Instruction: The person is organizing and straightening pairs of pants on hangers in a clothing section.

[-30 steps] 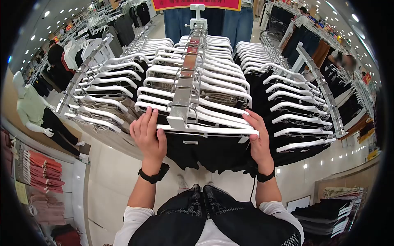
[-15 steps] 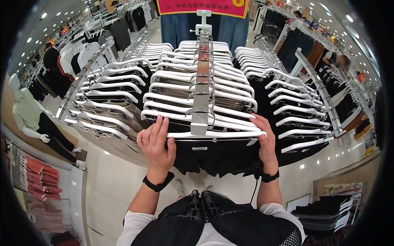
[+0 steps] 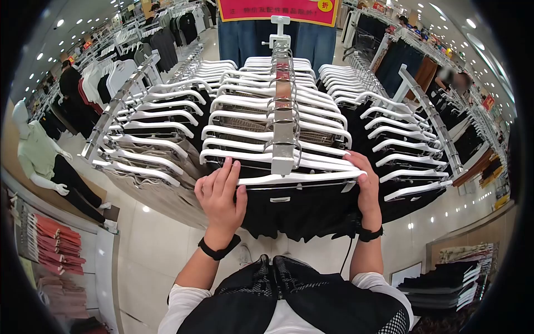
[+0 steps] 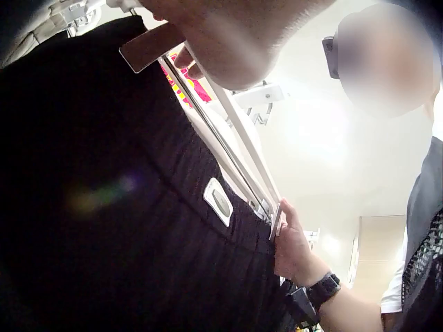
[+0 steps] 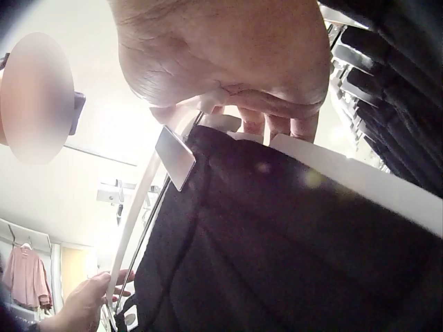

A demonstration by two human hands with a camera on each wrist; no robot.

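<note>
White hanger (image 3: 317, 177): foremost at the near end of the middle rail (image 3: 282, 150), with a black garment (image 3: 289, 217) hanging beneath.
Left hand (image 3: 222, 195): grasping the hanger's left end, thumb on the near side.
Right hand (image 3: 367, 186): grasping the right end, fingers reaching toward the hangers behind (image 3: 239, 101).
Handling: best to move both ends together and level, so nothing twists or snags the neighbours.
Hook: I cannot tell whether it sits on the rail.
Left wrist view: the garment's white plate (image 4: 219, 202) shows large; the head view has it small.
Right wrist view: a metal clip (image 5: 174, 159) shows broadside, with left-hand digits either side of the hanger.
</note>
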